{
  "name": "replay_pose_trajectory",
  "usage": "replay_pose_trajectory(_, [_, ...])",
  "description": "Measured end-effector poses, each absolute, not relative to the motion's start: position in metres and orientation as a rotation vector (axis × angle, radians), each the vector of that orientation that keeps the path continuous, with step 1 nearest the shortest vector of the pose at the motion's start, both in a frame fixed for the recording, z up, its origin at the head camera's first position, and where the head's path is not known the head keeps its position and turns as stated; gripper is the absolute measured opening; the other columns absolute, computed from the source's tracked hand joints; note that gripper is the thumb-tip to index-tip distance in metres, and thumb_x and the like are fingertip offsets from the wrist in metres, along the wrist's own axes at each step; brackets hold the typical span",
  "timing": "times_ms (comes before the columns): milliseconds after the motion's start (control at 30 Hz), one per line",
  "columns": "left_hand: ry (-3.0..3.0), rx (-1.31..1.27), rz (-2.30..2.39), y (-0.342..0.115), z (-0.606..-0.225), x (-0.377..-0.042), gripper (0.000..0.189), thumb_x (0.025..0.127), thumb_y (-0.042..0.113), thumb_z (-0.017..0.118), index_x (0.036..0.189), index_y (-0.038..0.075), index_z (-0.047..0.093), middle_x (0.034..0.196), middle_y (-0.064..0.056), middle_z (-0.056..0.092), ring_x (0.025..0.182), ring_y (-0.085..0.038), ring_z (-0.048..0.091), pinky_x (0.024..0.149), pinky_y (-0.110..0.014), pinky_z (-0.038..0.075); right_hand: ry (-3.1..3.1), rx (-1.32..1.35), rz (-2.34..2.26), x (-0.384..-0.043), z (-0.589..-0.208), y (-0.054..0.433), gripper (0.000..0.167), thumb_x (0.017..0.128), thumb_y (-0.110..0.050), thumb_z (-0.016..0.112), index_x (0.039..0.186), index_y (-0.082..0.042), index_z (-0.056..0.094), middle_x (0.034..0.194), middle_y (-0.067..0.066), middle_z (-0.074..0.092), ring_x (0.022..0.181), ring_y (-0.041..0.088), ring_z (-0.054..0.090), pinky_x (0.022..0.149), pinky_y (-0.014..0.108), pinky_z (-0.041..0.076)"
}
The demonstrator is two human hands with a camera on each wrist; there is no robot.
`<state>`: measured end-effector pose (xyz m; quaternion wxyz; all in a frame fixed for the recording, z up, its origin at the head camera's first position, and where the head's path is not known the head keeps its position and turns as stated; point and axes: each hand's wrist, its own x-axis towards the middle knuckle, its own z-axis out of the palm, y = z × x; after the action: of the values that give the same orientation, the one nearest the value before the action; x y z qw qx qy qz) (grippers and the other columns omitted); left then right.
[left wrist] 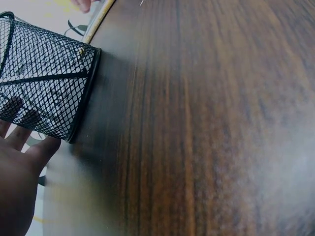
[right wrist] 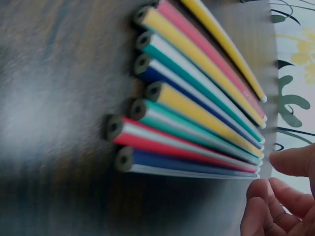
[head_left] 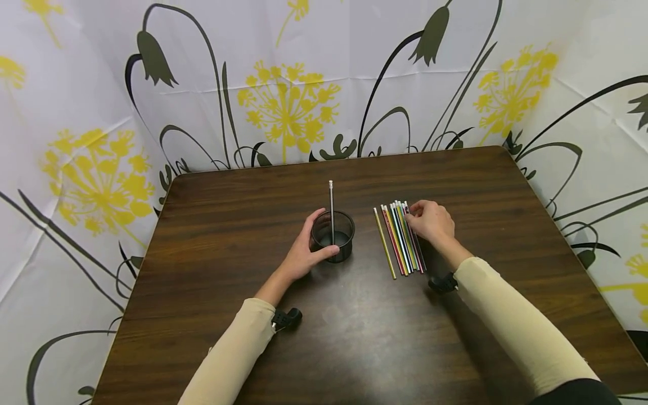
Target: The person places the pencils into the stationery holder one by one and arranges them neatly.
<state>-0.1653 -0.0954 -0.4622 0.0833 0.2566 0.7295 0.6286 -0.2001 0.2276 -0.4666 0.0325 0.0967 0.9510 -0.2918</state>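
Observation:
My left hand [head_left: 304,253] grips a black mesh pencil cup [head_left: 346,252], thumb at its near side and fingers round the far side. One pencil [head_left: 331,208] stands in the cup with its eraser end up. The left wrist view shows the cup's mesh wall [left wrist: 49,56] close up. To the right, several coloured pencils [head_left: 403,242] lie side by side on the table. My right hand [head_left: 432,222] is at their eraser ends, its thumb and fingertips apart beside the rightmost one, a navy-and-white pencil [right wrist: 187,165]. Whether a fingertip touches it is unclear.
A brown wood-grain table [head_left: 228,225] carries everything. Slightly apart, on the left of the row, lies a yellow pencil [head_left: 385,242]. Behind the table hangs a white cloth [head_left: 314,45] printed with flowers. A black wrist device [head_left: 442,283] sits under the right sleeve.

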Motion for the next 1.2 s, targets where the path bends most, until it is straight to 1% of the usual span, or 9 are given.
replay_pose_trajectory(167, [2.196, 0.765, 1.865, -0.0982, -0.4613, -0.1632, 0.083, 0.086, 0.004, 0.073, 0.152, 0.006, 0.023, 0.148, -0.023, 0.036, 0.134, -0.044, 0.035, 0.106, -0.062, 0.030, 2.893, 0.331, -0.853, -0.1981, -0.4696, 0.2273, 0.027, 0.092, -0.029, 0.059, 0.109, -0.011, 0.070, 0.100, 0.009, 0.069, 0.087, 0.030, 0.061, 0.070, 0.047, 0.047])
replay_pose_trajectory(333, [2.203, 0.765, 1.864, -0.0980, -0.4618, -0.1636, 0.083, 0.086, 0.004, 0.074, 0.151, 0.005, 0.023, 0.147, -0.022, 0.037, 0.134, -0.045, 0.035, 0.106, -0.062, 0.029, 2.871, 0.318, -0.802, -0.1973, -0.4721, 0.2293, 0.027, 0.090, -0.026, 0.058, 0.108, -0.009, 0.070, 0.101, 0.011, 0.069, 0.089, 0.032, 0.060, 0.073, 0.048, 0.047])
replay_pose_trajectory(467, [2.194, 0.770, 1.881, -0.0982, -0.4615, -0.1636, 0.082, 0.086, 0.002, 0.073, 0.151, 0.004, 0.024, 0.147, -0.023, 0.037, 0.134, -0.045, 0.034, 0.106, -0.063, 0.028, 2.881, 0.303, -0.764, -0.1985, -0.4717, 0.2283, 0.026, 0.089, -0.025, 0.058, 0.106, -0.009, 0.070, 0.100, 0.011, 0.069, 0.087, 0.031, 0.060, 0.073, 0.048, 0.047])
replay_pose_trajectory(733, [2.203, 0.768, 1.859, -0.0985, -0.4604, -0.1639, 0.082, 0.087, 0.003, 0.072, 0.152, 0.007, 0.023, 0.148, -0.022, 0.036, 0.136, -0.044, 0.033, 0.107, -0.062, 0.029, 2.901, 0.252, -0.597, -0.2018, -0.4664, 0.2263, 0.029, 0.087, -0.024, 0.060, 0.109, -0.009, 0.070, 0.107, 0.015, 0.069, 0.085, 0.032, 0.061, 0.070, 0.047, 0.048])
replay_pose_trajectory(833, [2.202, 0.771, 1.857, -0.0986, -0.4607, -0.1639, 0.082, 0.087, 0.003, 0.072, 0.152, 0.007, 0.022, 0.149, -0.022, 0.035, 0.136, -0.043, 0.034, 0.106, -0.063, 0.029, 2.911, 0.238, -0.561, -0.2022, -0.4659, 0.2258, 0.028, 0.086, -0.024, 0.061, 0.108, -0.009, 0.071, 0.105, 0.015, 0.069, 0.082, 0.031, 0.061, 0.067, 0.047, 0.048])
replay_pose_trajectory(1000, [2.205, 0.769, 1.849, -0.0992, -0.4615, -0.1636, 0.082, 0.087, 0.004, 0.072, 0.152, 0.007, 0.022, 0.149, -0.022, 0.035, 0.136, -0.042, 0.034, 0.106, -0.063, 0.029, 2.930, 0.222, -0.542, -0.2030, -0.4668, 0.2248, 0.024, 0.085, -0.023, 0.062, 0.102, -0.009, 0.071, 0.099, 0.015, 0.069, 0.078, 0.030, 0.060, 0.063, 0.046, 0.048])
replay_pose_trajectory(1100, [2.213, 0.768, 1.845, -0.0995, -0.4621, -0.1641, 0.081, 0.088, 0.005, 0.072, 0.152, 0.007, 0.022, 0.148, -0.022, 0.036, 0.136, -0.042, 0.034, 0.106, -0.063, 0.029, 2.937, 0.222, -0.554, -0.2031, -0.4668, 0.2244, 0.024, 0.084, -0.022, 0.061, 0.101, -0.008, 0.071, 0.098, 0.016, 0.068, 0.078, 0.031, 0.059, 0.064, 0.047, 0.047])
replay_pose_trajectory(1200, [2.212, 0.768, 1.849, -0.0999, -0.4628, -0.1646, 0.081, 0.087, 0.007, 0.073, 0.152, 0.007, 0.023, 0.148, -0.023, 0.037, 0.135, -0.042, 0.035, 0.105, -0.064, 0.029, 2.928, 0.240, -0.590, -0.2018, -0.4663, 0.2249, 0.028, 0.083, -0.022, 0.062, 0.105, -0.007, 0.071, 0.101, 0.017, 0.068, 0.081, 0.032, 0.060, 0.067, 0.048, 0.048])
